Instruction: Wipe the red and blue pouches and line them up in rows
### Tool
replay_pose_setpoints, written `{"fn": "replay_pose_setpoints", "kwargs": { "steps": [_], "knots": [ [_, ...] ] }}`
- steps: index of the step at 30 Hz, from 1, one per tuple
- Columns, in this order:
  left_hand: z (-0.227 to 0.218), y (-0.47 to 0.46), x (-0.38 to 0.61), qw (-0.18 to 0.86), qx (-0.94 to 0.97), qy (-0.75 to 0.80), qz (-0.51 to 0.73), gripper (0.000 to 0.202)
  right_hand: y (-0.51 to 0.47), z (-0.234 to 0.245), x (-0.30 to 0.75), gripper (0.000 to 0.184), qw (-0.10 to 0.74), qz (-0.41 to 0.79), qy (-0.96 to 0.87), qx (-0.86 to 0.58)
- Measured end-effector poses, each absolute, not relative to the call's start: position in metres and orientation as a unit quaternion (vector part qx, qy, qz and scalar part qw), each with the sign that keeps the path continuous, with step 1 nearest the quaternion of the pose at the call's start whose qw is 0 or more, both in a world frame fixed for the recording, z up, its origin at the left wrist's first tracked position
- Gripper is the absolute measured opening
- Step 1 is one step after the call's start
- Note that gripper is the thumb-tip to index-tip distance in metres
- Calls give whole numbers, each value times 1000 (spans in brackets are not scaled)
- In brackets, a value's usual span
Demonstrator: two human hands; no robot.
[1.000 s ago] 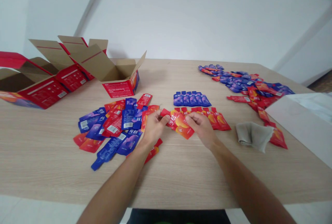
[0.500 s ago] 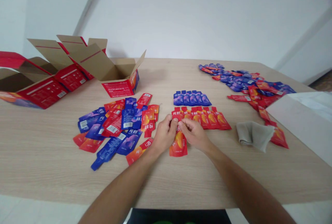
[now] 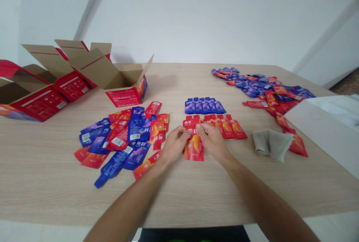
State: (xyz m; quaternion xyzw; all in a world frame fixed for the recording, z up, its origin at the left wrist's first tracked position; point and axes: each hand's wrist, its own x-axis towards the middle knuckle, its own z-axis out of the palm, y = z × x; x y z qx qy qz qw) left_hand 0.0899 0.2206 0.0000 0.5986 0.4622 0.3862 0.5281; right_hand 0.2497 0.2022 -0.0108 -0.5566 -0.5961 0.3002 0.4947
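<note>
In front of me, my right hand (image 3: pixel 213 140) pinches the upper right edge of a red pouch (image 3: pixel 194 149) with orange fruit on its front. My left hand (image 3: pixel 176 143) has its fingers curled together at the pouch's upper left edge. The pouch lies over the left end of a row of overlapping red pouches (image 3: pixel 226 126), partly hiding it. Behind that row is a second row, of blue pouches (image 3: pixel 204 106). Left of my left hand, a loose heap of mixed red and blue pouches (image 3: pixel 120 135) spreads over the table.
Open red cardboard boxes (image 3: pixel 125 97) stand at the back left of the wooden table (image 3: pixel 174 197). A large pile of red and blue pouches (image 3: pixel 260 86) covers the back right. A folded grey cloth (image 3: pixel 270 144) lies at right, near a white container (image 3: pixel 325 122).
The red pouch has moved slightly away from me, overlapping the row more. My left fingers have shifted from its top toward its left edge. The whole view has shifted a little.
</note>
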Motion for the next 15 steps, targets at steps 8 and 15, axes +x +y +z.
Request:
{"fn": "replay_pose_setpoints", "kwargs": {
  "steps": [8,15],
  "knots": [
    [-6,230,84,647,507,434,369,23,213,-18,259,46,504,330,-545,-583],
    [-30,263,68,506,499,533,459,38,218,-27,274,33,431,143,-642,-618]
  ]
}}
